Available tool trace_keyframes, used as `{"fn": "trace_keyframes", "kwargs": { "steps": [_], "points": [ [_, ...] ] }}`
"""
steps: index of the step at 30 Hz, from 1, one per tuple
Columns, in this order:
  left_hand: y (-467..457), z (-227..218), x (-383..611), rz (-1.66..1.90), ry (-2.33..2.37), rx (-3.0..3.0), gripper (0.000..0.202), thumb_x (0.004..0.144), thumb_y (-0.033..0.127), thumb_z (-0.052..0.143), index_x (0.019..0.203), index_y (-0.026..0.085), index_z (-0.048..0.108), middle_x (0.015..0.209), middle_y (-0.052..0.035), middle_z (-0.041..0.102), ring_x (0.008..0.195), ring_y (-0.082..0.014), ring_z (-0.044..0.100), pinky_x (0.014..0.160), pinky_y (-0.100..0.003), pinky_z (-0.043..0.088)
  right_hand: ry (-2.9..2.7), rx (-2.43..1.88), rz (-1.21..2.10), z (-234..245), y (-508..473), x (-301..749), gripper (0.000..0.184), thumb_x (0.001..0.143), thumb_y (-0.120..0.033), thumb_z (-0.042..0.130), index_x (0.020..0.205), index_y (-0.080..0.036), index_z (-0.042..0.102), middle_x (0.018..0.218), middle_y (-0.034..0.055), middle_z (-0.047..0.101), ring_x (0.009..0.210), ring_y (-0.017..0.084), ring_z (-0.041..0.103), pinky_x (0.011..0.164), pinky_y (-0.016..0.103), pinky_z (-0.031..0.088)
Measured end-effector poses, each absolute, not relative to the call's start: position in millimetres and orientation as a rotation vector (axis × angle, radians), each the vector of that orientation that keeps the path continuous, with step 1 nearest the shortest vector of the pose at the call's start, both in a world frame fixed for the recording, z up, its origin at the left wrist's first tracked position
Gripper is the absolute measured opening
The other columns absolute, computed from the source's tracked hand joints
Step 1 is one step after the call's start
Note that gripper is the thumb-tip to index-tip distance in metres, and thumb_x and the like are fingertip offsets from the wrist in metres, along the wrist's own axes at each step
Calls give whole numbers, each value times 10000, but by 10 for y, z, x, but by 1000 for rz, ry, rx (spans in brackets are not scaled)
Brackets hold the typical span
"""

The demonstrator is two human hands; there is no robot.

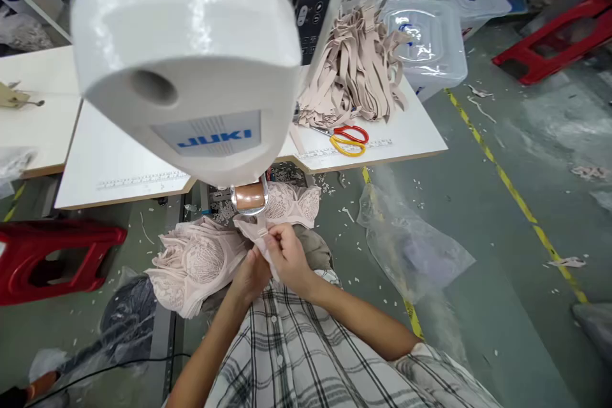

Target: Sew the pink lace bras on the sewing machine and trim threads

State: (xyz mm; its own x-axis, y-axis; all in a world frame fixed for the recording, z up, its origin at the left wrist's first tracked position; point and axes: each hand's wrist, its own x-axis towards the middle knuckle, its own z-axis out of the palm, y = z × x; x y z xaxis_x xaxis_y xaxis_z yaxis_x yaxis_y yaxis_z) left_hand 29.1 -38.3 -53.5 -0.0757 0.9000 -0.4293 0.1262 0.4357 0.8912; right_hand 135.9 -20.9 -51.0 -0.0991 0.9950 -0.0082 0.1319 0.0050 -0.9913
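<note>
A white Juki sewing machine (pixel 191 70) fills the upper left of the head view. Below its metal tip (pixel 249 197) lies a pale pink lace bra (pixel 201 261). My right hand (pixel 285 254) pinches the bra's narrow strap (pixel 262 237) just under the tip, fingers closed on it. My left hand (pixel 251 277) sits right beside it, curled around the same fabric. More pink lace (pixel 292 203) bunches behind the tip.
The white work table (pixel 411 134) holds a heap of beige straps (pixel 351 70) and red-and-yellow scissors (pixel 348 139). Clear lidded bins (pixel 430 44) stand behind. A red stool (pixel 52 258) is at left, a plastic bag (pixel 411 248) and yellow floor line (pixel 516 194) at right.
</note>
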Motion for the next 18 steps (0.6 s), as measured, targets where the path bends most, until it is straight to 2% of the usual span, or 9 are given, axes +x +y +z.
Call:
{"fn": "trace_keyframes", "kwargs": {
  "steps": [1,3,5,7,10,12,14,16,18],
  "points": [
    [-396,-518,328,894,1486,880,656,1008,524,249,788,140,733,834,-118,715,872,-167,687,791,-284,566,-1398,-1248,1187,-543,-237,1304,180,973,-397,479,973,-219,505,907,33,606,796,162,600,725,307,496],
    [-424,-462,385,1082,1380,619,546,959,598,402,961,161,728,977,-100,728,981,-172,690,880,-269,544,-1402,-1239,1121,-608,-271,1210,175,970,-392,485,959,-220,513,906,36,613,814,166,615,740,311,503],
    [-438,-396,406,1222,1303,369,451,858,579,623,1056,182,705,1027,-82,727,1038,-200,679,915,-280,536,-1342,-1250,1109,-647,-280,1156,176,978,-388,473,962,-217,514,916,43,626,854,171,627,764,313,509],
    [-422,-331,368,1253,1347,361,431,828,533,689,1086,187,686,1034,-73,723,1047,-218,670,912,-300,535,-1292,-1248,1190,-637,-258,1179,188,986,-391,458,968,-213,518,940,49,647,851,166,635,750,304,518],
    [-344,-213,197,1146,1540,697,361,883,511,628,985,169,684,938,-59,725,918,-196,678,839,-290,534,-1431,-1214,1210,-517,-150,1387,175,959,-382,519,943,-219,581,936,43,664,877,177,629,811,327,513],
    [-281,-111,54,923,1539,945,369,905,505,590,810,156,663,744,-32,692,717,-161,649,724,-267,521,-1625,-1189,1041,-391,-39,1589,200,900,-403,614,987,-223,619,1046,72,660,1030,224,597,937,388,471],
    [-230,-2,-56,673,1438,1103,430,909,517,564,664,164,585,550,13,573,527,-124,541,577,-244,463,-1860,-1098,967,-260,74,1763,306,861,-423,663,1081,-217,609,1171,101,637,1115,247,565,977,405,441],
    [-191,92,-112,501,1353,1179,452,900,530,558,621,176,525,488,42,472,458,-101,433,481,-225,368,-2100,-939,1117,-149,161,1865,283,868,-386,651,1086,-215,594,1075,67,675,954,196,614,827,320,474],
    [-152,160,-129,419,1318,1224,437,887,525,572,626,179,514,491,51,433,462,-92,373,457,-216,299,-2244,-860,1244,-78,213,1916,153,849,-284,637,982,-224,593,805,-22,665,675,122,574,611,239,408]
  ]
}}
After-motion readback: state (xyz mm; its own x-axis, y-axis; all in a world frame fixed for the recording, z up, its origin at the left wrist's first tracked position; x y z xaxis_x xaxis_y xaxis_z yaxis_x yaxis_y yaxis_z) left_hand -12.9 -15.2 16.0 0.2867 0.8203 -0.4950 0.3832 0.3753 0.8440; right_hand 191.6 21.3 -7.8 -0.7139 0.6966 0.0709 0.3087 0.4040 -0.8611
